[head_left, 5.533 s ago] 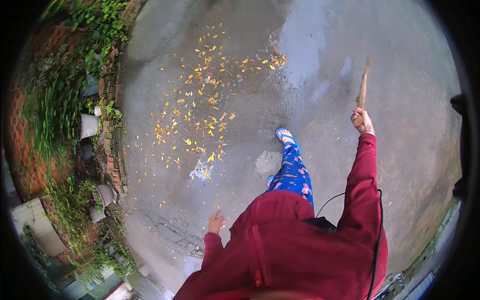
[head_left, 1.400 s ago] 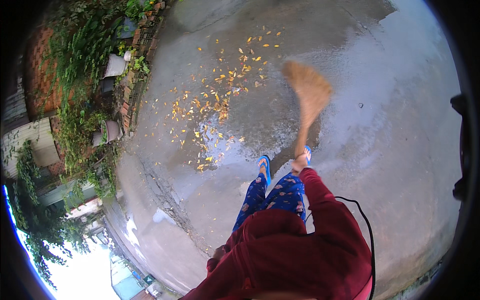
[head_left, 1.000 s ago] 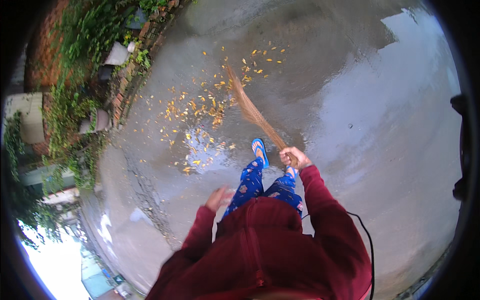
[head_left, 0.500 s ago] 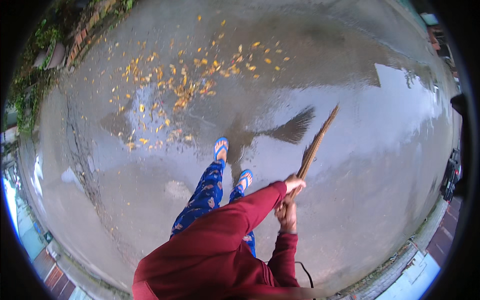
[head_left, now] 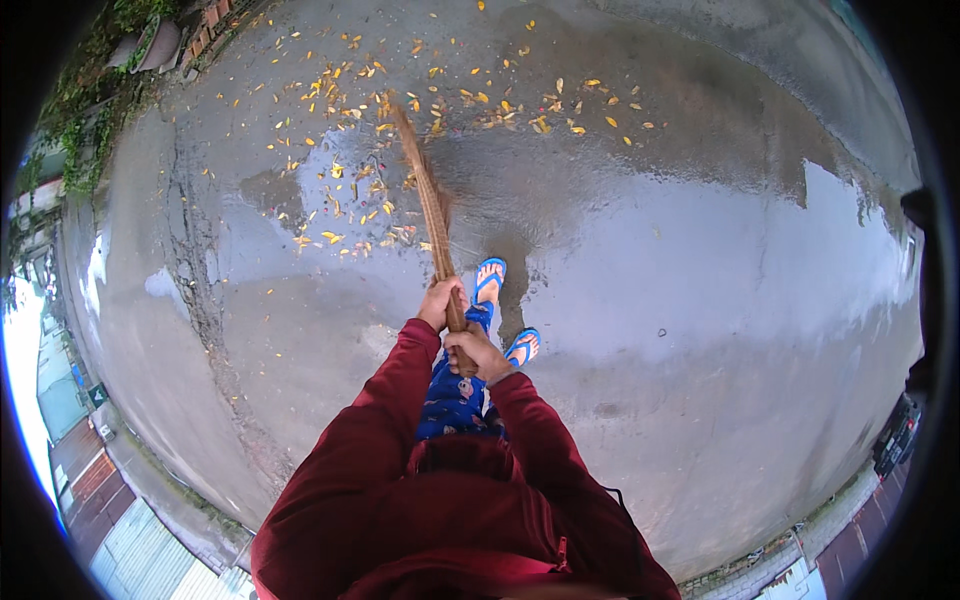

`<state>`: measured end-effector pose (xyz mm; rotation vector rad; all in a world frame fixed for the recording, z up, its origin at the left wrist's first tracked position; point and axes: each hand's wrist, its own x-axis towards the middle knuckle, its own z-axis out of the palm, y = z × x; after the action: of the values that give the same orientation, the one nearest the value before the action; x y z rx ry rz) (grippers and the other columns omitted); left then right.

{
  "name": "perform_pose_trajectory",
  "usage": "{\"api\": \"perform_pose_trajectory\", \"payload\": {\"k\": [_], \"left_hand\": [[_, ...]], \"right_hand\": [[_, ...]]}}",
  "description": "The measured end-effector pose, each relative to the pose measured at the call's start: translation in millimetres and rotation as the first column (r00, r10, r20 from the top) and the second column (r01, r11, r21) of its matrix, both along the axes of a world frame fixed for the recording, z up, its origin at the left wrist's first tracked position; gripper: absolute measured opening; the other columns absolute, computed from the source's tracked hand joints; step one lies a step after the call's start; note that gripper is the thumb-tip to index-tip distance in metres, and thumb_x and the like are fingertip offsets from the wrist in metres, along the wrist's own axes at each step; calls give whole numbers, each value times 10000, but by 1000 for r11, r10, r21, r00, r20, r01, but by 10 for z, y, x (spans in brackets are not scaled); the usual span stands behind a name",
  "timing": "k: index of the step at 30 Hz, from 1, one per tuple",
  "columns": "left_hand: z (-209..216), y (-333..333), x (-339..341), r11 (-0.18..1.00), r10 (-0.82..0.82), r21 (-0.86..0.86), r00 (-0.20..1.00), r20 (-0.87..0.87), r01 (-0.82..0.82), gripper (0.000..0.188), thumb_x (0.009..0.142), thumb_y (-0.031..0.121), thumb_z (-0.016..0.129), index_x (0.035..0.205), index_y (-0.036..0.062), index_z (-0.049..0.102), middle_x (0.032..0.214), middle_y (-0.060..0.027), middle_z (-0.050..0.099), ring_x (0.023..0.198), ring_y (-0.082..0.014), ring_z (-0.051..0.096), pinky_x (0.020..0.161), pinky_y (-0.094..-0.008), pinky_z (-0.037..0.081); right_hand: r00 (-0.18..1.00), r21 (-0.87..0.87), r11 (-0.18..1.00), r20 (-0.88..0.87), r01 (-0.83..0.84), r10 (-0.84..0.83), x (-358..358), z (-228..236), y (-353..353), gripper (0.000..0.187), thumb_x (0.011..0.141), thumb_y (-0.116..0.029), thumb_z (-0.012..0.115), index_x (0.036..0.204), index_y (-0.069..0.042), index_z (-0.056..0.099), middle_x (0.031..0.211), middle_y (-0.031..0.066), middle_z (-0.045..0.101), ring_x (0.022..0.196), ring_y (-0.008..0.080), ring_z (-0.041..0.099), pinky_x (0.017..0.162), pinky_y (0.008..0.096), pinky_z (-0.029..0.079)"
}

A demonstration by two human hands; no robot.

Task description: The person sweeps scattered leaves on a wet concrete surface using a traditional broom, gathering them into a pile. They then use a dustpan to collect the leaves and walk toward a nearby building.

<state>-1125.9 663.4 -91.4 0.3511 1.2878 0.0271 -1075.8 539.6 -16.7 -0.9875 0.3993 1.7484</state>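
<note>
Both hands grip a long brown twig broom (head_left: pixel 433 212) that slants up and slightly left in front of me. My left hand (head_left: pixel 441 304) is wrapped around its upper part, and my right hand (head_left: pixel 478 354) is closed lower down near the butt end. The bristle tip, somewhat blurred, reaches in among scattered yellow leaves (head_left: pixel 365 190) on the wet ground. Whether the tip touches the ground I cannot tell. More yellow leaves (head_left: pixel 541 124) lie farther off, strung out toward the right.
My feet in blue flip-flops (head_left: pixel 490 272) stand just beyond my hands. A wide puddle (head_left: pixel 680 260) shines on the wet pavement (head_left: pixel 620 480) at the right. Plants (head_left: pixel 85 130) and bricks line the far left edge. A dark vehicle (head_left: pixel 897 435) stands at the right rim.
The broom has swung from the right over to the left, into the leaves, with both hands still around it. The leaves around its tip look more spread out.
</note>
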Motion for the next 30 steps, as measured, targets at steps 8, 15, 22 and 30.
{"api": "perform_pose_trajectory", "payload": {"k": [8, 15, 22, 30], "left_hand": [[634, -1678, 772, 933, -360, 7, 929, 87, 361, 199, 714, 136, 627, 857, 95, 494, 612, -34, 509, 501, -154, 524, 447, -310, 459], [366, -2974, 1574, 654, -592, -259, 694, 410, 711, 172, 675, 111, 633, 767, 20, 520, 508, -62, 478, 397, -179, 489, 362, -322, 409], [-714, -2292, 1481, 648, -589, -279, 699, 405, 708, 209, 748, 232, 612, 650, 79, 509, 559, -28, 501, 494, -151, 511, 471, -304, 442], [-211, -1602, 1798, 949, -313, -50, 949, -43, 310, 152, 707, 93, 554, 796, 71, 432, 551, -52, 465, 400, -161, 475, 358, -318, 418]], "right_hand": [[909, -225, 897, 267, 381, -319, 191, 1065, -1305, 323, 720, -15, 536, 1001, -26, 377, 571, 63, 479, 387, 155, 470, 347, 284, 408], [845, -432, 728, 323, 532, -426, 661, 641, -2301, 75, 766, -83, 516, 783, -22, 477, 562, 73, 501, 431, 170, 509, 381, 314, 458], [824, -350, 811, 503, 469, -260, 741, -377, -1613, 145, 785, -98, 565, 901, -13, 545, 712, 55, 566, 546, 159, 549, 445, 286, 455], [920, -321, 926, 386, 199, -64, 1244, 30, -1495, 511, 679, -75, 592, 1139, 34, 398, 634, 53, 513, 441, 137, 503, 372, 283, 411]]}}
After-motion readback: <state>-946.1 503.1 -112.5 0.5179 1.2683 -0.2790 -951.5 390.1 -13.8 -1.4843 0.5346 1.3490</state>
